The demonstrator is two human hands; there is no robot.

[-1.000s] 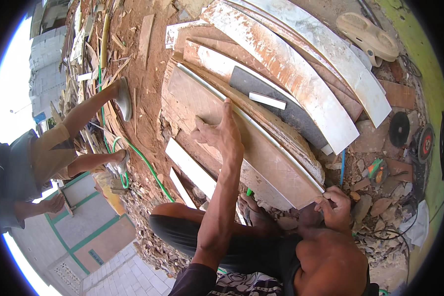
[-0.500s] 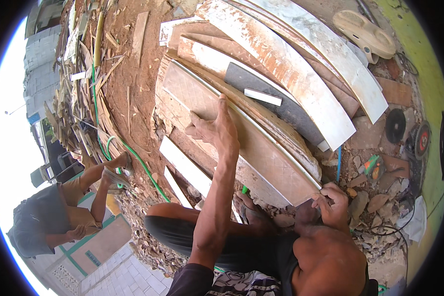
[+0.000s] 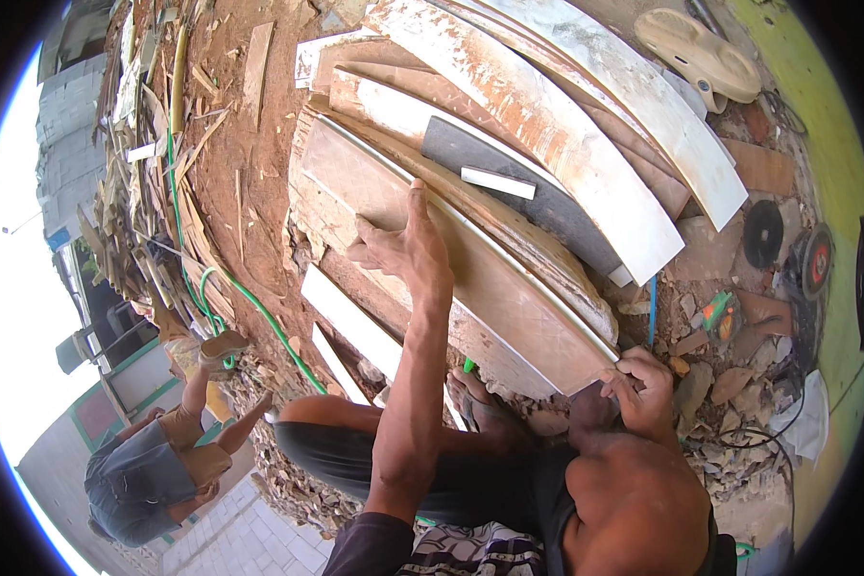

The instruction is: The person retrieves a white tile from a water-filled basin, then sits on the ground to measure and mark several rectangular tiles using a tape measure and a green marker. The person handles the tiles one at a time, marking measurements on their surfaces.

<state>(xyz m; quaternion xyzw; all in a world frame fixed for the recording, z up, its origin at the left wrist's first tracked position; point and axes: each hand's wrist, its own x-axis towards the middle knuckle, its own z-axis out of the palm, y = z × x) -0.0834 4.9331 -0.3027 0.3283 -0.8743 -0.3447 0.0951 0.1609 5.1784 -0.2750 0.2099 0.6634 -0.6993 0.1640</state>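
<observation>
A long brown tile strip point(image 3: 509, 302) lies slantwise on a rough, pale block point(image 3: 302, 206), and a thin pale trim point(image 3: 509, 252) runs along its far edge. My left hand point(image 3: 415, 252) grips across the strip, one digit reaching the trim and the others bent toward the near side. At the strip's near right corner, my right hand point(image 3: 643, 386) pinches the end, with its fingertips close together at the trim. What lies under the fingers is hidden.
Beyond the strip are a dark grey tile piece point(image 3: 509, 182) with a small white offcut point(image 3: 497, 182) and long white tile strips point(image 3: 634, 202). An angle grinder point(image 3: 811, 269) lies at right. Rubble and a green hose point(image 3: 269, 322) are at left, where another person point(image 3: 163, 461) is.
The other person at left has shifted lower in the picture and turned, legs now in a different stance. The whole view has slid slightly; both my hands keep their places on the tile strip.
</observation>
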